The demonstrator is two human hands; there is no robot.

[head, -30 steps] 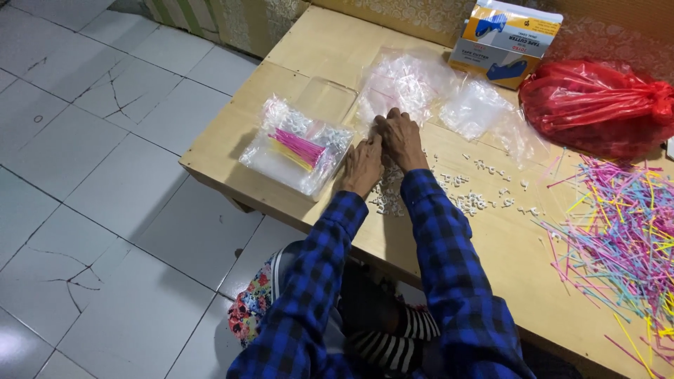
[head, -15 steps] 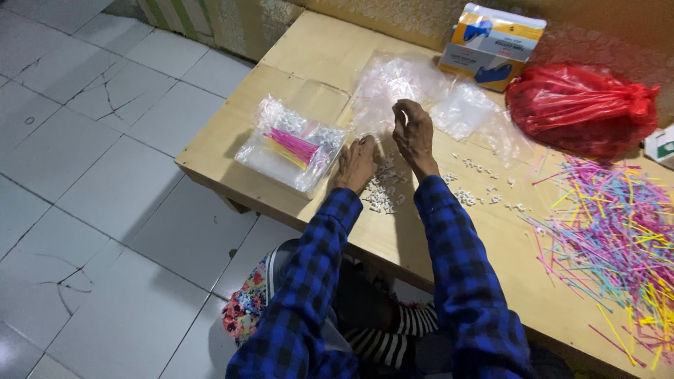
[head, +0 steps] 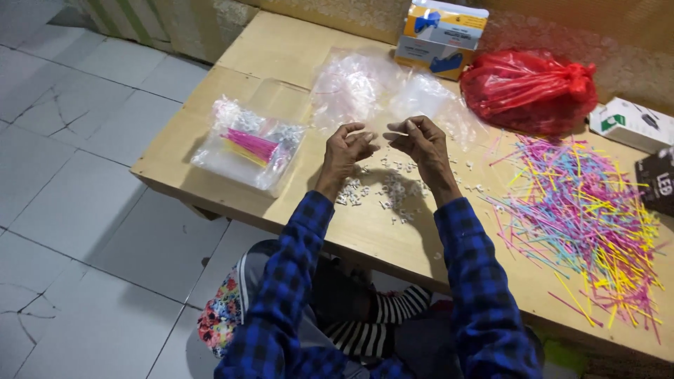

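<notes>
The left hand [head: 349, 144] and right hand [head: 420, 140] are hovering close together but not touching, just above the scatter of small white pieces [head: 385, 191] lying on the smooth, pale wooden table [head: 281, 49]. Fingers on both are curling inward, thumb meeting fingertips; whether they are pinching anything is too small to tell. Left of the white pieces, a clear crinkled plastic bag [head: 249, 144] is holding pink sticks. Right of them, thin multicoloured plastic sticks [head: 586, 210] are sprawling in a loose heap. Beyond them, a glossy red plastic bag [head: 530, 90] is sitting knotted.
</notes>
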